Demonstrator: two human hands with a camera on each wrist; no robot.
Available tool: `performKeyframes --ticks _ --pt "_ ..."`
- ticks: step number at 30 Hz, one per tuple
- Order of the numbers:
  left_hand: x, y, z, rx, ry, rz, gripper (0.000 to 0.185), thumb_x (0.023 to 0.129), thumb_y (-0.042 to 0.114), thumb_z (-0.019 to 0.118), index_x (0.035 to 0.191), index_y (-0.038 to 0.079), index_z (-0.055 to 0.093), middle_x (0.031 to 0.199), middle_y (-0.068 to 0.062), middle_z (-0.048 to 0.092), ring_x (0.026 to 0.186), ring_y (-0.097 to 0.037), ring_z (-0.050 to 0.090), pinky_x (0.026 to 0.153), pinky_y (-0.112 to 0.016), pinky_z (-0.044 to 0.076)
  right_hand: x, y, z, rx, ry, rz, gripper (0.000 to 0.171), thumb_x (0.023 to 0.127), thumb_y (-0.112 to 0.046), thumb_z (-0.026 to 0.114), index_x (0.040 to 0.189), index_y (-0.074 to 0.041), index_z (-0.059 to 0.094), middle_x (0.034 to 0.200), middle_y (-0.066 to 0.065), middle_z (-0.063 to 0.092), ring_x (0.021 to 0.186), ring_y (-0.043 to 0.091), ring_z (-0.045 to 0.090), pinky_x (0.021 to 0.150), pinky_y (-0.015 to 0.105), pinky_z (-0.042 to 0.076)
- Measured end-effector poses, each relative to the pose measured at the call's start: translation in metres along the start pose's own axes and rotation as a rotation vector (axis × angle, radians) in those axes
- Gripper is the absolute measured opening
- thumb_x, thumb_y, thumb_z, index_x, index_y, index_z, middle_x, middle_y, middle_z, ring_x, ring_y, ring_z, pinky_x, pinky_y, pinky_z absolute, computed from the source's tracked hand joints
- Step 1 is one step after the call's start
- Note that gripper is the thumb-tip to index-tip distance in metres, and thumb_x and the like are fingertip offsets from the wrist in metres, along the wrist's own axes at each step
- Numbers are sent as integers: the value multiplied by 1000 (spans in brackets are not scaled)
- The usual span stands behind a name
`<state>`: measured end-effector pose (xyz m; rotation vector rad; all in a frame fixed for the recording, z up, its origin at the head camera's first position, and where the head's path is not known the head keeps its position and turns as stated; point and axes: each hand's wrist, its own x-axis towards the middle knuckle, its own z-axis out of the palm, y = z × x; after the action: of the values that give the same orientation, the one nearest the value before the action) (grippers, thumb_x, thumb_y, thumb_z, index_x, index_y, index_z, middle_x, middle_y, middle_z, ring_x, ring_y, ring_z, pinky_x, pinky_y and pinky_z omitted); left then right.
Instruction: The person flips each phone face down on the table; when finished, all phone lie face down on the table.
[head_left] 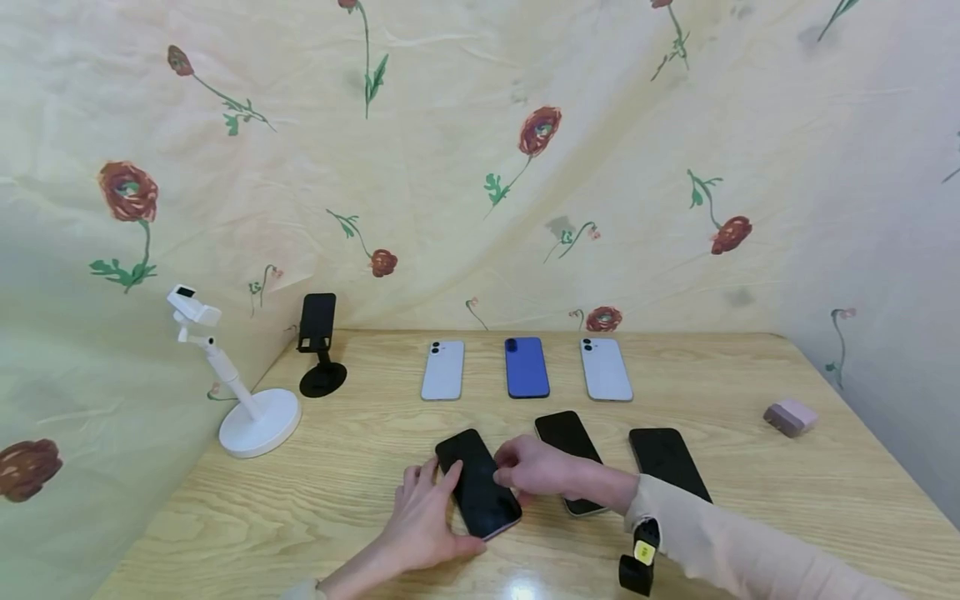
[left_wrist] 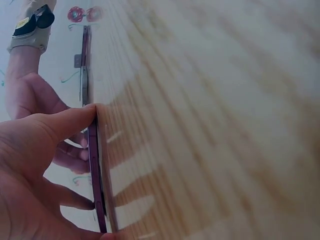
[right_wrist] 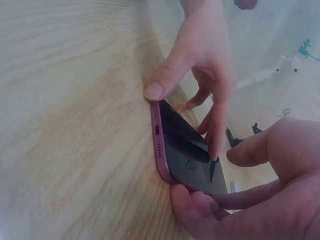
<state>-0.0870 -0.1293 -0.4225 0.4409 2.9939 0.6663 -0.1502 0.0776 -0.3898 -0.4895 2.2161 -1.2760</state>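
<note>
A smartphone (head_left: pixel 477 487) with a dark screen facing up and a purple-pink frame (right_wrist: pixel 157 135) lies aslant between both hands. My left hand (head_left: pixel 427 517) grips it from the left: the thumb presses the near bottom corner, the index fingertip is over the screen and other fingers are along the far side. From the other side my right hand (head_left: pixel 536 467) holds the long edge, its fingers curled against the frame and its thumb over the screen. In the left wrist view a thin gap shows under part of the smartphone (left_wrist: pixel 95 160).
Two more dark-screened phones lie to the right, one black phone (head_left: pixel 566 435) partly under the right forearm, another black phone (head_left: pixel 667 458) beyond. Behind are a white phone (head_left: pixel 442 371), blue phone (head_left: pixel 527 368) and another white phone (head_left: pixel 606 371). White stand (head_left: pixel 258 423), black stand (head_left: pixel 322 379) and charger (head_left: pixel 790 417) flank them.
</note>
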Motion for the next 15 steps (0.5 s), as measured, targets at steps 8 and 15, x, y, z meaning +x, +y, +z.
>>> performKeyframes --ticks 8,15 --pt "1 1 -1 -4 -23 -7 103 66 57 88 144 0 51 140 -36 41 116 -47 39 86 -65 39 2 -2 6 -32 19 17 22 95 -4 61 113 9 61 82 11 58 52 15 49 54 28 46" --pt "3 1 -2 -13 -35 -9 103 66 57 87 144 1 51 141 -36 40 116 -48 39 85 -68 39 2 -6 10 -54 34 39 12 93 -2 59 102 4 63 72 7 55 50 14 44 51 25 38"
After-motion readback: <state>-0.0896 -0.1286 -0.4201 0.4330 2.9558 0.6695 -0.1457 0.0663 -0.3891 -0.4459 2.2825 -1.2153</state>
